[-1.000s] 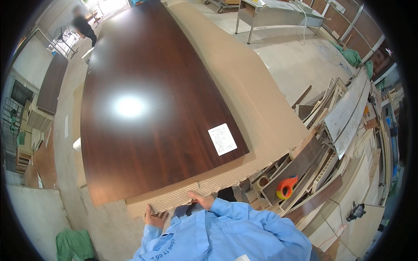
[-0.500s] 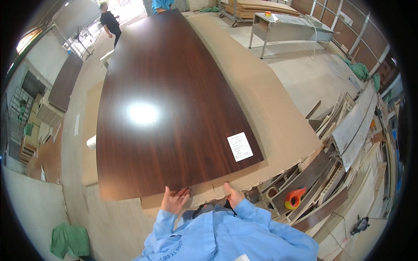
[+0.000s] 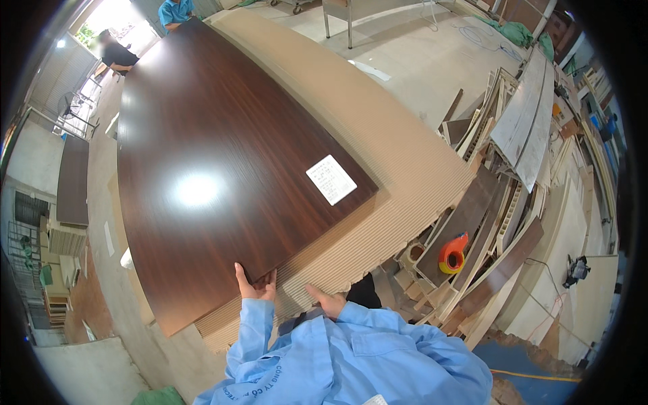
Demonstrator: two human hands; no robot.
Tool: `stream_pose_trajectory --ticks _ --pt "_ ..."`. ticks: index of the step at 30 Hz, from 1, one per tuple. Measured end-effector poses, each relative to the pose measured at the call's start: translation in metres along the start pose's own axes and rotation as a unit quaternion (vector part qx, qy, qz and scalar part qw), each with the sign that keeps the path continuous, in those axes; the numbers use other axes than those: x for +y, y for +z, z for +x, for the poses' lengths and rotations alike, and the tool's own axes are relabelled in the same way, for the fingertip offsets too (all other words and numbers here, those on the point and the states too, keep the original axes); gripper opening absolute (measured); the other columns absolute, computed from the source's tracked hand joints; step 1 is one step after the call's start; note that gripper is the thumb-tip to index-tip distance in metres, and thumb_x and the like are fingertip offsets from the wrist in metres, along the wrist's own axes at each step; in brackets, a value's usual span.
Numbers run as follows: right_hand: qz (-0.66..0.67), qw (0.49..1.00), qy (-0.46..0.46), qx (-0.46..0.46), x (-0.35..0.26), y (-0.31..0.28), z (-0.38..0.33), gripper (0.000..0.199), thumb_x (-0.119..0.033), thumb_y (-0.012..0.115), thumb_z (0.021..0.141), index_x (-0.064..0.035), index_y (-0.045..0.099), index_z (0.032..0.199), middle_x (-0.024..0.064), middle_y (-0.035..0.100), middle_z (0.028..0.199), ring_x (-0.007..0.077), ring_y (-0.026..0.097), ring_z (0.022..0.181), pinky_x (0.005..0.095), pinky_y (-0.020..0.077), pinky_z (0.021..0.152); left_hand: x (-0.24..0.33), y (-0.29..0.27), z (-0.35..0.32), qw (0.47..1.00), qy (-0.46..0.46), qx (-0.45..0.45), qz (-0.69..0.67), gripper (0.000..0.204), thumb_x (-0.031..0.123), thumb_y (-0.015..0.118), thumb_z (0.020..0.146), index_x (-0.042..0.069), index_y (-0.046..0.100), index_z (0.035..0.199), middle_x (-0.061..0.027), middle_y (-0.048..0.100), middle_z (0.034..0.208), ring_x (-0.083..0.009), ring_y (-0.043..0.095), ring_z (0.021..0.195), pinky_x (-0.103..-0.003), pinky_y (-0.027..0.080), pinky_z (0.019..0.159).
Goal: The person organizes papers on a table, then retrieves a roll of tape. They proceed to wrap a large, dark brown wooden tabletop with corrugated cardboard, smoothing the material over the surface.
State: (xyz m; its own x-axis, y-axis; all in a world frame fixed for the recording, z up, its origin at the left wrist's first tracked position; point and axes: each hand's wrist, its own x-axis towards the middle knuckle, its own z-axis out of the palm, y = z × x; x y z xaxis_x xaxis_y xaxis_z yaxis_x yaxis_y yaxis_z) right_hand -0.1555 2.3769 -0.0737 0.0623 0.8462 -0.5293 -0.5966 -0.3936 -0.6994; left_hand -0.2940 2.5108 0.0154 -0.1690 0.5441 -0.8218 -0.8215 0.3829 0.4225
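Note:
A large dark brown wood-grain panel [image 3: 223, 142], glossy on top, lies over a sheet of corrugated cardboard [image 3: 405, 175] that sticks out at its right and near sides. A white printed label [image 3: 331, 179] is on the panel near its right corner. My left hand [image 3: 258, 286] is at the panel's near edge, with the thumb up against it and the fingers curled at the underside, partly hidden. To its right, my right hand [image 3: 329, 302] grips the cardboard's near edge, thumb on top and fingers out of sight below.
Two other people, one in blue [image 3: 175, 13] and one in black [image 3: 118, 54], are at the panel's far end. Wood offcuts [image 3: 499, 223] are piled at the right, with a red tape dispenser [image 3: 453, 254] among them. A table [image 3: 337, 10] stands far off.
The view has turned, so panel and cardboard appear swung to the left. My left hand's fingers are now curled at the panel's edge. The person in black has come closer to the panel.

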Motion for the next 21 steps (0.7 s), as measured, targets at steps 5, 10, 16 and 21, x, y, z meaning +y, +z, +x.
stream_pose_trajectory --ticks 5,10,16,21 --pt "-0.110 0.993 -0.015 0.029 0.009 -0.001 0.001 0.061 -0.049 0.058 0.095 -0.0029 0.056 0.135 0.0114 0.058 0.136 0.0255 0.056 0.122 0.0331 0.0452 0.100 0.004 -0.002 0.003 1.000 0.005 -0.025 -0.001 0.082 0.046 0.086 0.072 0.002 0.048 0.130 -0.0146 0.049 0.129 -0.0311 0.050 0.119 -0.047 0.040 0.113" --pt "-0.120 0.991 0.018 -0.057 0.012 -0.001 0.003 0.068 -0.062 0.048 0.095 -0.0052 0.061 0.131 0.0115 0.062 0.131 0.0253 0.058 0.120 0.0315 0.0447 0.101 0.011 -0.015 0.007 0.998 0.051 -0.007 0.034 0.067 0.044 0.086 0.072 0.005 0.058 0.117 -0.0107 0.059 0.118 -0.0288 0.056 0.111 -0.046 0.044 0.108" --pt "-0.170 0.984 -0.033 -0.049 0.013 0.004 -0.001 0.062 -0.057 0.047 0.098 -0.0051 0.062 0.128 0.0125 0.066 0.125 0.0243 0.062 0.112 0.0306 0.0465 0.097 0.015 -0.011 0.008 0.995 0.077 0.000 0.059 0.058 0.045 0.084 0.076 0.007 0.062 0.115 -0.0059 0.066 0.109 -0.0252 0.061 0.104 -0.043 0.048 0.102" --pt "-0.131 0.989 -0.048 -0.052 0.008 0.006 -0.011 0.055 -0.049 0.052 0.098 -0.0033 0.063 0.125 0.0130 0.067 0.123 0.0243 0.063 0.109 0.0321 0.0481 0.094 0.013 -0.006 0.004 0.995 0.078 -0.004 0.060 0.062 0.045 0.084 0.075 0.006 0.061 0.117 -0.0081 0.064 0.111 -0.0263 0.060 0.105 -0.044 0.048 0.103"
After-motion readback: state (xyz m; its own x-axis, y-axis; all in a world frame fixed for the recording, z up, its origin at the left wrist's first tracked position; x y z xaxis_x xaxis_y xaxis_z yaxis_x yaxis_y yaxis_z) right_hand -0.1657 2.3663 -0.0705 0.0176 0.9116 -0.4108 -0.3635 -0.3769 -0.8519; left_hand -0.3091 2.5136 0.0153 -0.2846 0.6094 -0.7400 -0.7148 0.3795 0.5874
